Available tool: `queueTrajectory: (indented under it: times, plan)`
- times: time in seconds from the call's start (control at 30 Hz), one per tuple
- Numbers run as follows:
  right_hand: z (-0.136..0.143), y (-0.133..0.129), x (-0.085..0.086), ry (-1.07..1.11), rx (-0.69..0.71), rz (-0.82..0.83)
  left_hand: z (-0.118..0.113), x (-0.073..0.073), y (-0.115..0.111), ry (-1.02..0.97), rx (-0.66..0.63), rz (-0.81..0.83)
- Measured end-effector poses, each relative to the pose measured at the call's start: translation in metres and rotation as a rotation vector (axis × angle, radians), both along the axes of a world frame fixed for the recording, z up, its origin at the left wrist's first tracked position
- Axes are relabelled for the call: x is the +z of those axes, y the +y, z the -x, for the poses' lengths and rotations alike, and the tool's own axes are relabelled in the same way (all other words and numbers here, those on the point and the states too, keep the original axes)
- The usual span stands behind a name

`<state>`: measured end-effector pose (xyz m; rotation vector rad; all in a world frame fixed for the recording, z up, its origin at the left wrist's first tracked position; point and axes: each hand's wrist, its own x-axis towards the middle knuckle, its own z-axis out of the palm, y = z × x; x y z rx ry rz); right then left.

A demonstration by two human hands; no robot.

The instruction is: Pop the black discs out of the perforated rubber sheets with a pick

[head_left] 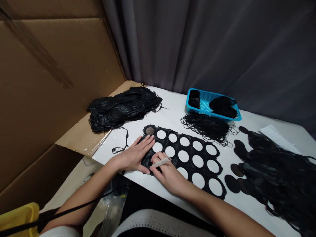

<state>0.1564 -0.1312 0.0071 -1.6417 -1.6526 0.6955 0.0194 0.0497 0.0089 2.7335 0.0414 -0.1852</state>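
A black rubber-like sheet lies flat on the white table, with rows of round holes showing white through it. One round at its far left corner still has a dark disc in it. My left hand rests flat on the sheet's left end, fingers spread, holding nothing. Close beside it, my right hand is closed around a thin, pale, flat strip-like tool. The tool's working end and the spot under my right fingers are hidden.
A stack of black sheets lies at the back left on cardboard. A blue basket holds black pieces; thin black rings are heaped before it. Black discs and scraps cover the right side. A cardboard wall stands left.
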Motion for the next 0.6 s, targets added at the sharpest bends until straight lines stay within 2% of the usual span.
queueTrajectory:
  times: [0.23, 0.4, 0.5, 0.6]
  plan:
    - [0.004, -0.002, 0.000, -0.060, -0.016, -0.023, 0.001, 0.000, 0.000, 0.008, -0.010, -0.030]
    - [0.019, -0.006, -0.009, -0.091, -0.063, -0.082, 0.001, -0.002, 0.001, -0.003, -0.016, -0.036]
    - [0.027, -0.008, -0.013, -0.058, -0.115, -0.088, 0.001, -0.003, 0.002, 0.015, -0.019, -0.047]
    - [0.017, -0.003, -0.009, 0.034, -0.181, -0.078, 0.000, -0.003, 0.002, 0.032, -0.013, -0.047]
